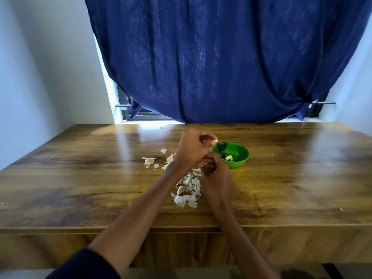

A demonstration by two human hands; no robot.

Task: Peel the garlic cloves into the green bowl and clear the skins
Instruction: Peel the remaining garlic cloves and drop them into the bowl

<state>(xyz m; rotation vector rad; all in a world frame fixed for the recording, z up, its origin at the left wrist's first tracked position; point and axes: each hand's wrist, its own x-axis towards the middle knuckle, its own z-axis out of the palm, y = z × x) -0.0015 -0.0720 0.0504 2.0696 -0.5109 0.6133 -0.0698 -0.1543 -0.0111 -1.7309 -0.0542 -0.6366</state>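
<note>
A small green bowl (239, 162) stands on the wooden table (291, 178) right of centre, with one peeled clove (229, 157) inside. My left hand (191, 150) is raised just left of the bowl's rim and pinches a pale garlic clove (215, 141) at its fingertips. My right hand (216, 178) sits close below it with fingers curled; what it holds is hidden. A pile of white garlic skins (188, 193) with an unpeeled clove (180, 190) lies under and between my forearms. More skins (149, 160) lie scattered further left.
A dark blue curtain (221, 67) hangs over the window behind the table's far edge. White walls close in on both sides. Tiny skin flecks (341, 209) dot the tabletop near the right front edge.
</note>
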